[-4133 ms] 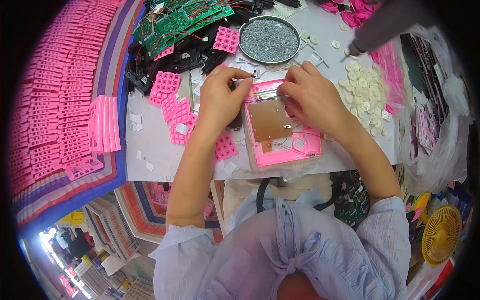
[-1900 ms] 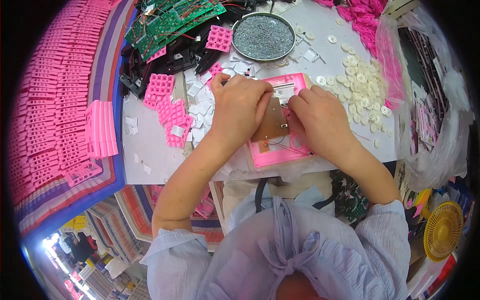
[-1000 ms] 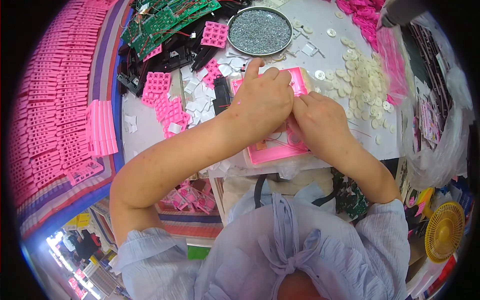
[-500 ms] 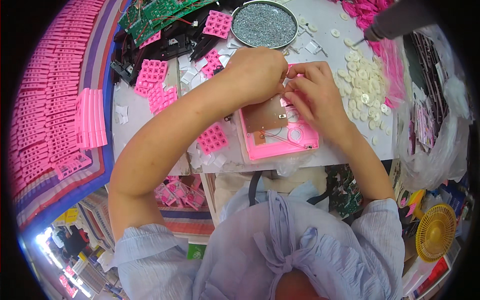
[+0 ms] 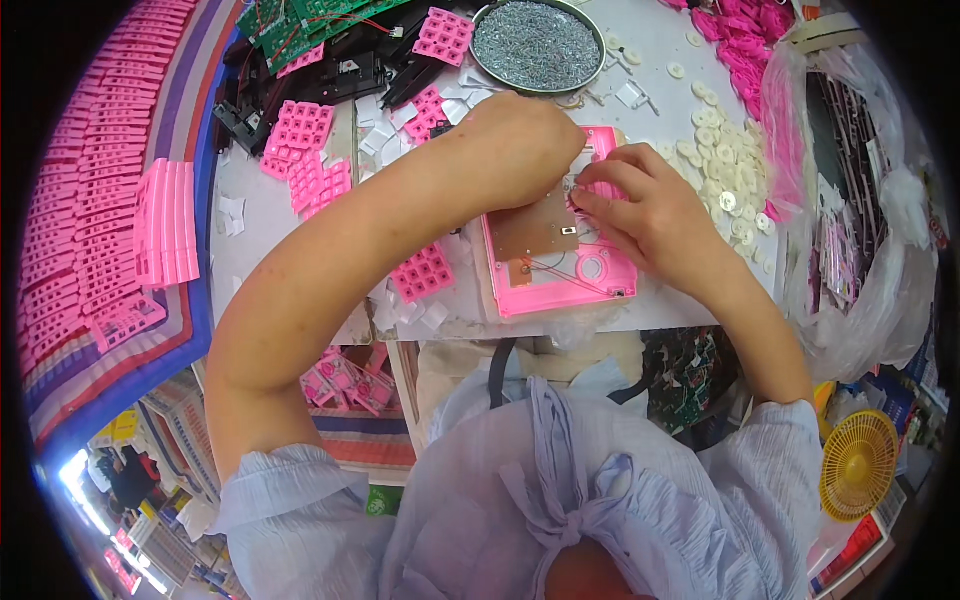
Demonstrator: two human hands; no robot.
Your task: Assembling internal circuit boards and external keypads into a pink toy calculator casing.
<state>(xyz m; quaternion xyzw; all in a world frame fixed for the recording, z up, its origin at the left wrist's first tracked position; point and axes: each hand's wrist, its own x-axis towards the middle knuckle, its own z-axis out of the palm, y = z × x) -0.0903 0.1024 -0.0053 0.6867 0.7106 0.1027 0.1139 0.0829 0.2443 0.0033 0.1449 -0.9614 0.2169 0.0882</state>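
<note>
A pink plastic case [image 5: 565, 298] lies open-side up at the table's front edge. Inside it sit a brown circuit board [image 5: 535, 232], thin wires and a round pink ring [image 5: 592, 266]. My left hand [image 5: 530, 150] is curled over the far part of the case, back of the hand up, its fingertips hidden underneath. From the right, my right hand [image 5: 655, 210] reaches over the case edge with bent fingers, thumb and forefinger drawn together at the board's right side. Whatever either hand pinches is too small or covered to make out.
Behind the case stands a round tin of screws [image 5: 538, 48]. White round plastic pieces [image 5: 725, 165] are heaped at right, beside a clear plastic bag [image 5: 865, 280]. Pink keypads [image 5: 422, 272], black parts [image 5: 340, 82] and green circuit boards [image 5: 300, 25] lie left; stacked pink parts [image 5: 165, 225] stand farther left.
The dark screwdriver-like tool at the upper right has gone out of view. My left hand has rolled over, covering its fingertips; my right hand has shifted slightly down. The case stays put.
</note>
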